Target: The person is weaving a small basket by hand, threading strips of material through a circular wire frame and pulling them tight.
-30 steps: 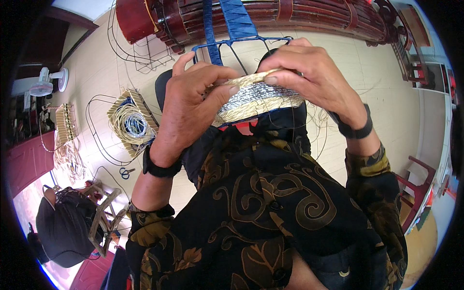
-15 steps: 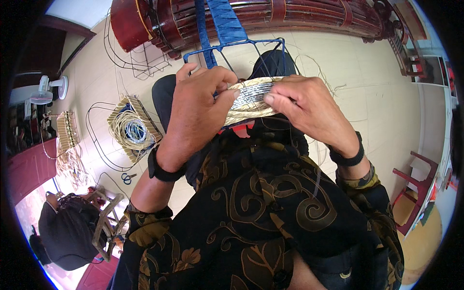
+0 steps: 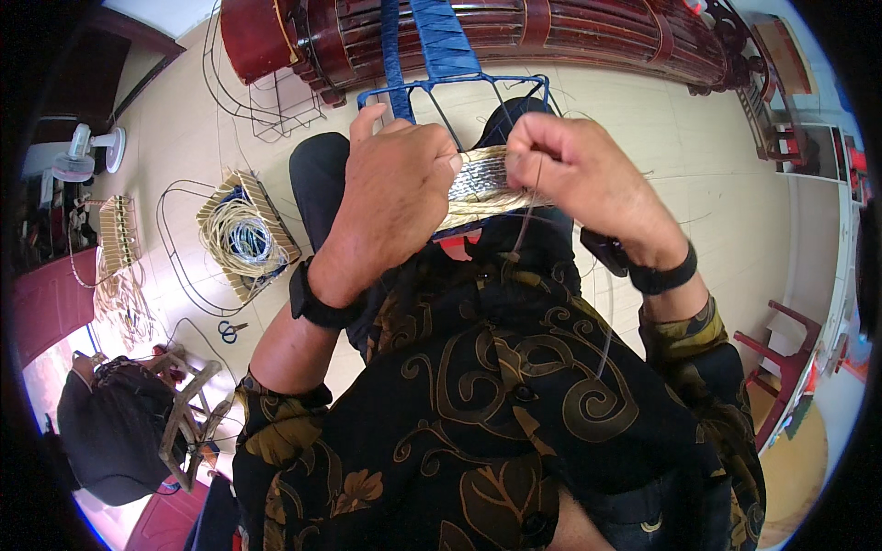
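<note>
A woven piece in cream and silvery-grey strands (image 3: pixel 480 174) lies across my lap, worked onto a wire frame (image 3: pixel 487 79) wrapped in blue. Wide blue-wrapped bands (image 3: pixel 445 46) extend from the frame's far side. My left hand (image 3: pixel 393 193) is closed over the left end of the weaving, its thumb against the strands and one finger raised. Over the right end, my right hand (image 3: pixel 579 165) is closed in a pinch on a thin strand (image 3: pixel 526 220) that hangs down toward my shirt. The palm sides of both hands are hidden.
Coiled cream and blue strands (image 3: pixel 243 239) rest on a slatted piece at left, near blue-handled scissors (image 3: pixel 231 331). Beyond my knees is a dark red wooden bench (image 3: pixel 588 37). A white fan (image 3: pixel 90 152) stands far left, a dark red chair (image 3: pixel 781 358) at right.
My right hand has lifted slightly off the weaving and curled tighter, with the thin strand now showing below it. My left hand stays on the left end. The whole view has shifted a little.
</note>
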Available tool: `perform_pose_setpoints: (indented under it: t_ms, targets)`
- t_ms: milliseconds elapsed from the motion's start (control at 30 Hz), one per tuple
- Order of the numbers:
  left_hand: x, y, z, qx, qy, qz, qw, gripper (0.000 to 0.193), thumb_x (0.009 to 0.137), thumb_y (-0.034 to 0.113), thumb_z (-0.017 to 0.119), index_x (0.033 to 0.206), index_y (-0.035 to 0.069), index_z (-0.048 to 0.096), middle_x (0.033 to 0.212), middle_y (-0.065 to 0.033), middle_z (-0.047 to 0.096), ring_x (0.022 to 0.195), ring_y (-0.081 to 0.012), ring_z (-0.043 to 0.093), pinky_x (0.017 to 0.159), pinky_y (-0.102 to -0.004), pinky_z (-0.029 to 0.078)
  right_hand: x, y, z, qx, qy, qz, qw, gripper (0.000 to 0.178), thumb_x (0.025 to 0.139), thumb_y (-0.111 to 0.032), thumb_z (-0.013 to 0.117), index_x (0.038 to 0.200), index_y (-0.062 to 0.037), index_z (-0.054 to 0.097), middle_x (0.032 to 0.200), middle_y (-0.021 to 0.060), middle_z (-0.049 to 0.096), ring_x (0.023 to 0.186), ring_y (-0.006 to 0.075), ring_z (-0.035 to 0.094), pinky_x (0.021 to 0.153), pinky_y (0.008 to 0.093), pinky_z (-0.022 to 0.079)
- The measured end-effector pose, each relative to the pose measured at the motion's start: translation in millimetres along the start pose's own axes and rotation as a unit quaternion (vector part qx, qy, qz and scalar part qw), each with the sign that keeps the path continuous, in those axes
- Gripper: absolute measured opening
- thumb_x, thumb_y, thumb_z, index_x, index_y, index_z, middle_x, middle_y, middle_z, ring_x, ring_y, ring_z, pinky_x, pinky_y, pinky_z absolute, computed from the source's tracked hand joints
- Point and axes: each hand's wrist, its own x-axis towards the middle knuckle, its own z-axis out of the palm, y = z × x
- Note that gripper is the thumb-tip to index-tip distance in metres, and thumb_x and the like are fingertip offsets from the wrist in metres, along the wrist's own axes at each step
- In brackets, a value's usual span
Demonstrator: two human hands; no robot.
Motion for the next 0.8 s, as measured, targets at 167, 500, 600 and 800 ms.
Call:
perform_pose_setpoints:
  t_ms: [167, 500, 600, 800]
  targets:
    - [1.9, -0.9, 1.9, 0.019, -0.02, 0.034, 0.999, 0.011, 0.08, 0.012, 0.055, 0.073, 0.004, 0.056, 0.065, -0.0084, 0.056, 0.064, -0.0246, 0.054, 0.101, -0.0421, 0.025, 7.4, 2.0, -24.7, 0.032, -0.033, 0.007, 0.999, 0.017, 0.087, -0.017, 0.054, 0.076, -0.003, 0.055, 0.065, -0.0026, 0.054, 0.062, 0.0069, 0.047, 0.055, 0.024, 0.038]
    - [9.8, -11.0, -1.6, -0.043, -0.069, 0.018, 0.996, 0.011, 0.081, 0.013, 0.054, 0.077, 0.004, 0.06, 0.069, -0.0068, 0.06, 0.068, -0.0214, 0.057, 0.104, -0.0435, 0.022, 64.1, 22.4, -33.9, -0.426, 0.044, -0.25, 0.869, 0.011, 0.08, -0.017, 0.059, 0.078, -0.006, 0.06, 0.077, 0.0121, 0.063, 0.075, 0.032, 0.06, 0.061, 0.0405, 0.046]
    - [11.7, -21.5, -10.1, -0.034, -0.062, 0.061, 0.996, 0.014, 0.082, 0.012, 0.052, 0.084, 0.004, 0.063, 0.077, -0.0069, 0.063, 0.078, -0.0202, 0.059, 0.106, -0.0462, 0.017, 68.2, 15.6, -16.2, -0.467, 0.053, -0.228, 0.853, 0.011, 0.076, -0.017, 0.064, 0.077, -0.0069, 0.059, 0.074, 0.008, 0.061, 0.075, 0.0268, 0.06, 0.062, 0.0382, 0.047]
    - [14.3, -32.6, -15.6, 0.098, -0.119, 0.101, 0.983, 0.024, 0.079, 0.009, 0.054, 0.099, 0.009, 0.067, 0.086, -0.0054, 0.064, 0.091, -0.0183, 0.058, 0.107, -0.049, 0.013, 74.4, 8.9, 7.0, -0.513, 0.044, -0.173, 0.84, 0.022, 0.072, -0.028, 0.068, 0.069, -0.0059, 0.067, 0.069, 0.0166, 0.063, 0.067, 0.0315, 0.064, 0.06, 0.0403, 0.051]
